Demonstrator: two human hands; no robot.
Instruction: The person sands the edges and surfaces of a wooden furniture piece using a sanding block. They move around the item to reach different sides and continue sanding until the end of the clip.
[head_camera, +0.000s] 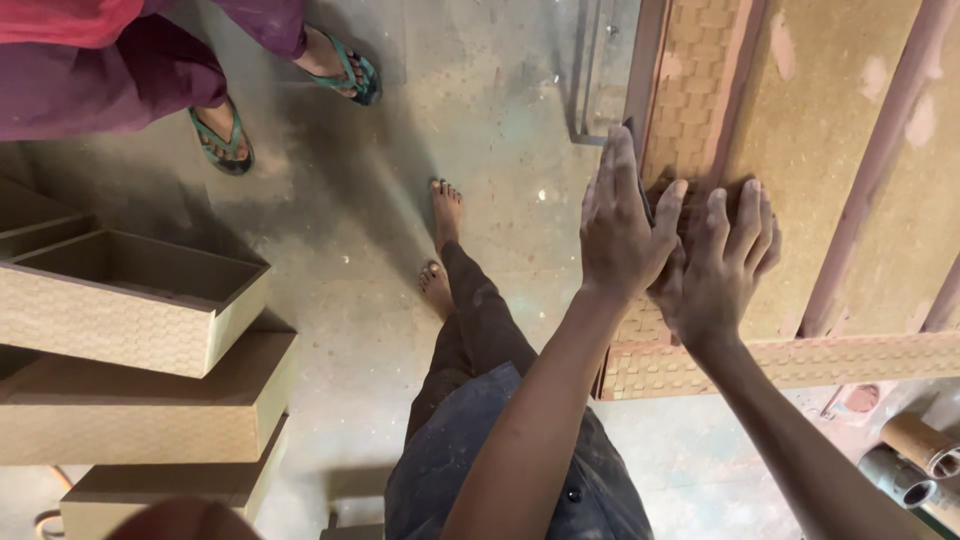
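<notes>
A large wooden panel (820, 130) with a basket-weave patterned frame (790, 362) lies in front of me on the right. My left hand (620, 225) is at the frame's left rail, thumb and fingers clasping a thin dark flat piece (636, 150) held on edge. Just to its right, my right hand (722, 262) rests flat on the patterned rail with its fingers spread and nothing in it. The two hands touch at the thumb side.
Several open boxes (130, 300) with the same woven pattern are stacked at the left. Another person's feet in green sandals (225, 140) stand at the top left. My bare feet (445, 210) are on the dusty concrete floor. Short tubes (915, 455) lie at the bottom right.
</notes>
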